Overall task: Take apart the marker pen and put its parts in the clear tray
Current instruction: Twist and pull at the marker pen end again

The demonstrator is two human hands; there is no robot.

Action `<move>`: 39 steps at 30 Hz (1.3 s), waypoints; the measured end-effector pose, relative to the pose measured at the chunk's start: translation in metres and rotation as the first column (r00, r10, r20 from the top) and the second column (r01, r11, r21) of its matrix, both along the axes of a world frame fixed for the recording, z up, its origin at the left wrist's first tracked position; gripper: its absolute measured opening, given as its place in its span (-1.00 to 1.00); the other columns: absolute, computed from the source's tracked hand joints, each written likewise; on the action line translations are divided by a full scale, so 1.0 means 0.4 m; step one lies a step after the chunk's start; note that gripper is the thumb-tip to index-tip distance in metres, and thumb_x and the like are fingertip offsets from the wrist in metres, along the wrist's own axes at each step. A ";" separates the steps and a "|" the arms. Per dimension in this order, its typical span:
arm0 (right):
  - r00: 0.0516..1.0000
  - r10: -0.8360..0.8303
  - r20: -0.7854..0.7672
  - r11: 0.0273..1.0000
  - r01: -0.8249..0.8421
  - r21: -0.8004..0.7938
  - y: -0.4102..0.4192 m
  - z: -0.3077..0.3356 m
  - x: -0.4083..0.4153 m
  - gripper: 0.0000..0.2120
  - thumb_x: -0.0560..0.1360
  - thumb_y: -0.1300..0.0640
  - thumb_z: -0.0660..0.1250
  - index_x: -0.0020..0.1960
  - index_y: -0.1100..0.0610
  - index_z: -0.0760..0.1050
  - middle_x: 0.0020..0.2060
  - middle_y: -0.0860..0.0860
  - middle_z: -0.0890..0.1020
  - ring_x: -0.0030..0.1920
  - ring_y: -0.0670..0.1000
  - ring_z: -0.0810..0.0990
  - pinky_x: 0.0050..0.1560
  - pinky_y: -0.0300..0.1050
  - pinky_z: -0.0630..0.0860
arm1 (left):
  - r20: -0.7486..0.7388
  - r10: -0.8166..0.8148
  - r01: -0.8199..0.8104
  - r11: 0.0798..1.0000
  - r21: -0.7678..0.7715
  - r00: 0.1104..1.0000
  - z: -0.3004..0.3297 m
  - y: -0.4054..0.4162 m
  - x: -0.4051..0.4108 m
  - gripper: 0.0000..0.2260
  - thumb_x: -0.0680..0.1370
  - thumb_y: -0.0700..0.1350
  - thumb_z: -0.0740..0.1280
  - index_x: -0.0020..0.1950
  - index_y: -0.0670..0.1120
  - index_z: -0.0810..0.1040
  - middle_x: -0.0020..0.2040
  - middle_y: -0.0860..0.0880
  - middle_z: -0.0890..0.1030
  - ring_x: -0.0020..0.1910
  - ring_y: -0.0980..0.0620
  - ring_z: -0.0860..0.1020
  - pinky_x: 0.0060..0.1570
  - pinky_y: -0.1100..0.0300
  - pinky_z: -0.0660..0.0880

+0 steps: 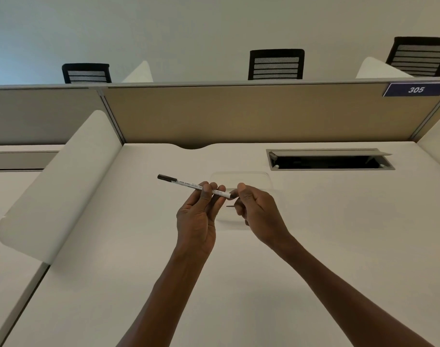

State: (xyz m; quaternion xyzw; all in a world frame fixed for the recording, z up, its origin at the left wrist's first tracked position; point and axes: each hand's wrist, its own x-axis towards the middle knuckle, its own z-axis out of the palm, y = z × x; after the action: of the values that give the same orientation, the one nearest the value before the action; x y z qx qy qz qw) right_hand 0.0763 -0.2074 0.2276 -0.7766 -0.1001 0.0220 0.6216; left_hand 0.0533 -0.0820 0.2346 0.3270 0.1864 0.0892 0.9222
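White desk, open cable hatch, three chairs.

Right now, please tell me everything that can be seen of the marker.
The marker is a slim white barrel with small dark print along it and a black cap on its far-left end. It looks like plastic. It is held in the air above the desk, sloping down to the right. The left hand pinches its middle with the fingertips, and the right hand grips its right end. The clear tray lies just behind it.
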 end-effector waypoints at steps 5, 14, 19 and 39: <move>0.994 -0.005 0.111 0.999 0.009 -0.033 -0.010 -0.026 0.010 -0.65 0.68 0.07 0.07 -0.02 0.15 0.60 -0.36 0.06 0.56 -0.42 -0.11 0.38 -0.38 -0.24 0.29 | -0.007 0.007 -0.007 1.000 0.010 1.000 -0.006 -0.005 0.005 -0.87 0.55 -0.23 0.30 -0.01 -0.22 0.63 -0.14 -0.10 0.71 -0.08 -0.04 0.70 -0.10 0.13 0.65; 0.868 0.125 0.481 0.927 0.070 -0.368 -0.019 -0.026 0.009 -0.74 0.62 0.09 0.17 0.02 0.21 0.58 -0.25 0.04 0.62 -0.28 -0.04 0.51 -0.26 -0.22 0.44 | 0.013 0.012 -0.012 1.000 0.010 1.000 -0.010 -0.003 0.003 -0.78 0.39 -0.17 0.39 0.00 -0.22 0.63 -0.15 -0.10 0.71 -0.08 -0.03 0.70 -0.06 0.11 0.65; 0.789 0.213 0.576 0.805 0.193 -0.562 -0.004 -0.031 0.008 -0.68 0.63 0.04 0.03 -0.14 0.19 0.43 -0.36 0.05 0.50 -0.43 0.04 0.42 -0.45 -0.07 0.38 | -0.008 0.012 -0.012 1.000 0.008 1.000 -0.015 -0.004 -0.004 -0.87 0.52 -0.21 0.32 -0.01 -0.21 0.63 -0.17 -0.09 0.71 -0.12 0.00 0.70 -0.09 0.15 0.65; 0.891 0.034 0.452 0.970 0.079 -0.229 0.009 -0.052 0.025 -0.73 0.54 0.02 0.35 0.15 0.14 0.47 -0.06 -0.03 0.53 -0.24 -0.13 0.46 -0.23 -0.37 0.41 | -0.150 -0.085 0.027 0.935 -0.354 0.985 -0.025 -0.033 0.002 -0.79 0.54 -0.18 0.35 0.08 -0.30 0.60 -0.13 -0.17 0.71 -0.25 0.05 0.70 -0.35 0.31 0.60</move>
State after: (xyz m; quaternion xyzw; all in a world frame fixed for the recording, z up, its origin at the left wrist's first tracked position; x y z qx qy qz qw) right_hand 0.0863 -0.2040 0.2068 -0.8311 -0.2298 -0.1547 0.4822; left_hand 0.0542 -0.0953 0.2245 0.1690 0.2646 0.0011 0.9494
